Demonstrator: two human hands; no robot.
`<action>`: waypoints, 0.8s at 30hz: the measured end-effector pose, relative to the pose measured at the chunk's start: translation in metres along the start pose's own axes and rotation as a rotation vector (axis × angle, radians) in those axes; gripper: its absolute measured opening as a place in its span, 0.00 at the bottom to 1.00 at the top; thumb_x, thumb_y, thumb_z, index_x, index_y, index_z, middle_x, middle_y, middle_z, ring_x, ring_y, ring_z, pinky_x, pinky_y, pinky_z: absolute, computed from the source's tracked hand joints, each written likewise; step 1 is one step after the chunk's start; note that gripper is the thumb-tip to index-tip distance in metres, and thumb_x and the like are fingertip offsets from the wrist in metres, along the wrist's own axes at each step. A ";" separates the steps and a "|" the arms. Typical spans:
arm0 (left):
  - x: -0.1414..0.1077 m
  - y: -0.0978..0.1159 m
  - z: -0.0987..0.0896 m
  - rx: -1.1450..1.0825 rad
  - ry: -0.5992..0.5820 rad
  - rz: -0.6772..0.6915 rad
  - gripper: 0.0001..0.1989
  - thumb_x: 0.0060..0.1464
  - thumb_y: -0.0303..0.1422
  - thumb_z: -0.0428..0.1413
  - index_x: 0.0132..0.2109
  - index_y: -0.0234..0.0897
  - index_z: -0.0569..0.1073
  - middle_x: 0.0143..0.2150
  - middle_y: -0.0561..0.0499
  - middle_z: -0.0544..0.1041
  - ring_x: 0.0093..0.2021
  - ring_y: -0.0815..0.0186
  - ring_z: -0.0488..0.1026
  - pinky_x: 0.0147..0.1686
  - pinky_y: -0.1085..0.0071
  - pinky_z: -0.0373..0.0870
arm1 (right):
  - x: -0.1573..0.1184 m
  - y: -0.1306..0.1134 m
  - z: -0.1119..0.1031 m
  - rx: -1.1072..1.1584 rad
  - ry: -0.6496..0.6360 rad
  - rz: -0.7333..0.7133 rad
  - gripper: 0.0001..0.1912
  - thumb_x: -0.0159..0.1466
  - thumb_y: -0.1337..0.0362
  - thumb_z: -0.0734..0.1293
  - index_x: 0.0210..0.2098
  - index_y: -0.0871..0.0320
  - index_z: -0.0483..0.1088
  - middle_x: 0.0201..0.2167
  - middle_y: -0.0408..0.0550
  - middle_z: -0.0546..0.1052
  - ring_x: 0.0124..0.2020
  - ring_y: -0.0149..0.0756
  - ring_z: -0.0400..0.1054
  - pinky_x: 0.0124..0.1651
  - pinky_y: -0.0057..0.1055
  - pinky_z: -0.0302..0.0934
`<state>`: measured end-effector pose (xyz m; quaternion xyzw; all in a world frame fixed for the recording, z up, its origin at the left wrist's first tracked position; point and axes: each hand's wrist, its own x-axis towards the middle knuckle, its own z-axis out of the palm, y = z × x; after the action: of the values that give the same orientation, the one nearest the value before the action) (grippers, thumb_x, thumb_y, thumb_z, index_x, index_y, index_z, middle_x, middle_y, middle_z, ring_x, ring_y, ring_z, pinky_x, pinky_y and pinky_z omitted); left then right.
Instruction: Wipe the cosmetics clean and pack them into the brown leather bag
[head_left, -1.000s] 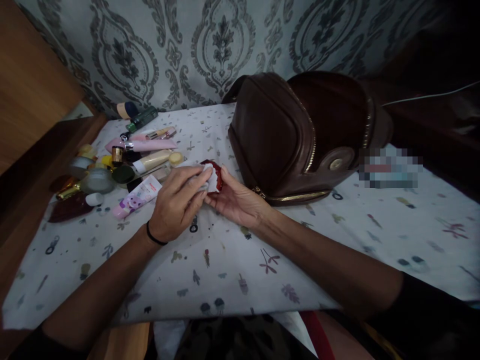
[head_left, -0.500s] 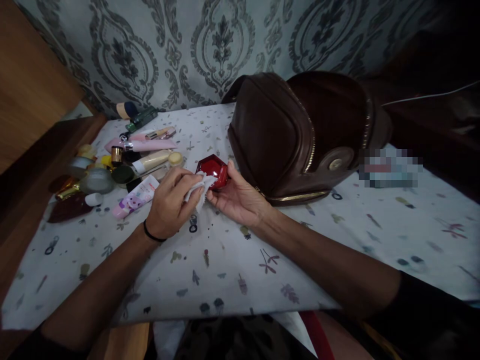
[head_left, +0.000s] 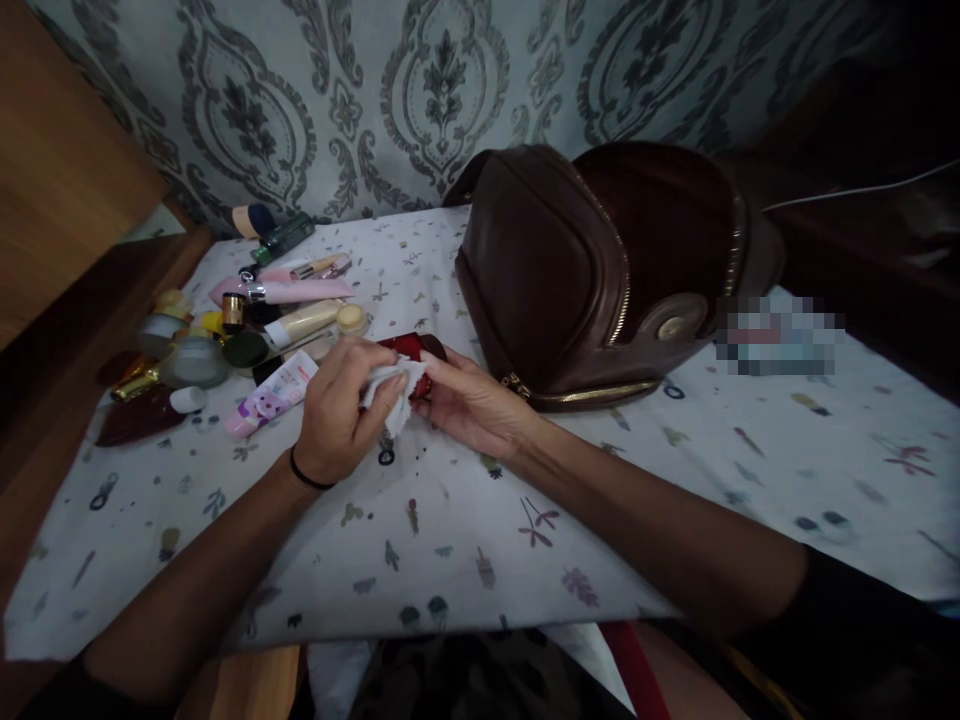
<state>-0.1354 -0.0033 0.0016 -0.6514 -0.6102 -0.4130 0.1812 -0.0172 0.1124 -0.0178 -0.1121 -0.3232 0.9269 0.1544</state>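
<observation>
My left hand (head_left: 341,405), with a black band at the wrist, pinches a crumpled white tissue (head_left: 395,393). The tissue is pressed against a dark red glossy container (head_left: 405,347). From the other side my right hand (head_left: 480,405) grips the container, its thumb on top and the fingers beneath. Both hands meet above the patterned white cloth. Part of the container is hidden behind the tissue and fingers. A pink and white tube (head_left: 274,393) lies just left of my left hand.
Several cosmetic jars, tubes and bottles lie at the left, among them a green bottle (head_left: 285,238) and a round grey jar (head_left: 196,362). A large brown leather bag (head_left: 547,260) stands close behind my right hand. A blurred item (head_left: 780,338) lies right of it.
The red container has been tilted between my hands, so its broad shiny face no longer shows and its darker end appears near my right fingers. The tissue has shifted slightly down with my left hand.
</observation>
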 end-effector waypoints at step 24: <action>-0.005 -0.029 0.014 -0.623 -0.133 -0.509 0.13 0.62 0.44 0.54 0.46 0.40 0.68 0.46 0.47 0.76 0.48 0.60 0.74 0.51 0.63 0.70 | -0.004 0.008 0.008 -0.435 0.200 -0.386 0.36 0.42 0.64 0.81 0.48 0.52 0.66 0.44 0.45 0.74 0.44 0.36 0.70 0.48 0.34 0.67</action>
<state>-0.1579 0.0094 -0.0183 -0.5287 -0.6079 -0.5668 -0.1724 -0.0172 0.1002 -0.0165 -0.1696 -0.5127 0.7737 0.3313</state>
